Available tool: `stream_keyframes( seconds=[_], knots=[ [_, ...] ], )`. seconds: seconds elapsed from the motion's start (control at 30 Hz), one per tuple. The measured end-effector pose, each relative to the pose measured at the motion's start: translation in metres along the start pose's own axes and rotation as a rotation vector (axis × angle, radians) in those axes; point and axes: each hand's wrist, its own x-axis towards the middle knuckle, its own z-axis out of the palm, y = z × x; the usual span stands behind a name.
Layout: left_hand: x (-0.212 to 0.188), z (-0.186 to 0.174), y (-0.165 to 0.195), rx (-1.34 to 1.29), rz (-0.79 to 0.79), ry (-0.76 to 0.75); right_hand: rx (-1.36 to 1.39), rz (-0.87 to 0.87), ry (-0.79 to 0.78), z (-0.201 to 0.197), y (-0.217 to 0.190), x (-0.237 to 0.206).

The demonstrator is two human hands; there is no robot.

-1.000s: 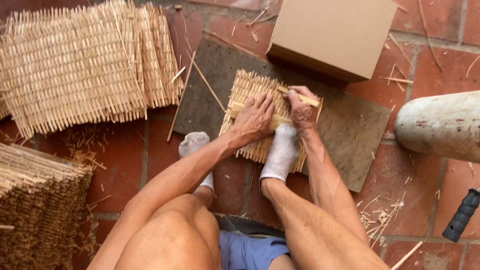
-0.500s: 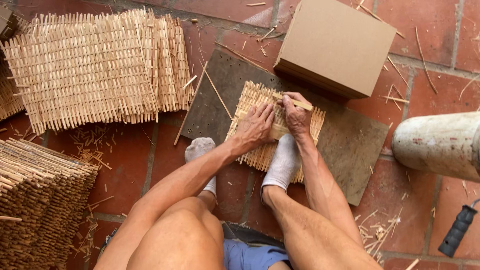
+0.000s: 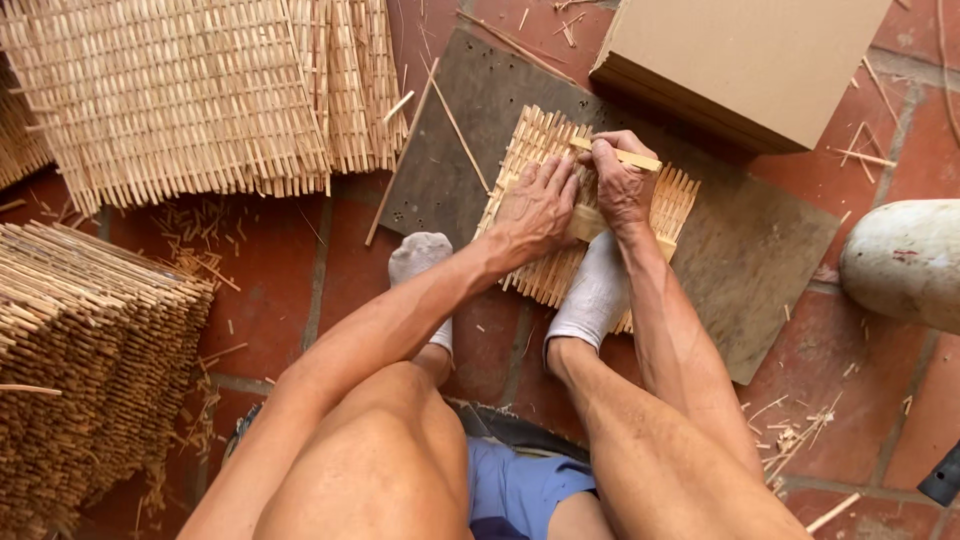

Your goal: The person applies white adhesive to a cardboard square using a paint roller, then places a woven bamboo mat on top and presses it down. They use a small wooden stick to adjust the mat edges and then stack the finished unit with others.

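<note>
- Lying on a grey board (image 3: 740,260), the woven mat (image 3: 545,150) is partly hidden by hands and a socked foot (image 3: 595,290).
- Left hand (image 3: 535,205) presses flat, fingers spread, on the mat.
- Right hand (image 3: 620,185) pinches a thin stick (image 3: 630,157); its fingertips are hard to make out.

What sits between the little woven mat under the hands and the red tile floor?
In the head view, a flat dark board lies under the woven mat, between it and the tile floor.
</note>
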Motion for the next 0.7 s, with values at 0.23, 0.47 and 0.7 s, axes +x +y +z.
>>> stream_keyframes(
  seconds=[0.23, 0.47, 0.7],
  knots=[
    [-0.013, -0.012, -0.010, -0.030, 0.035, 0.039, 0.022, -0.077, 0.102, 0.007, -0.027, 0.000],
    [-0.015, -0.009, -0.012, -0.090, -0.052, -0.031, -0.003, -0.038, -0.024, 0.030, -0.022, 0.014],
    [-0.024, -0.011, -0.016, -0.051, -0.036, 0.045, 0.027, 0.063, -0.044, 0.017, -0.017, 0.021]
  ],
)
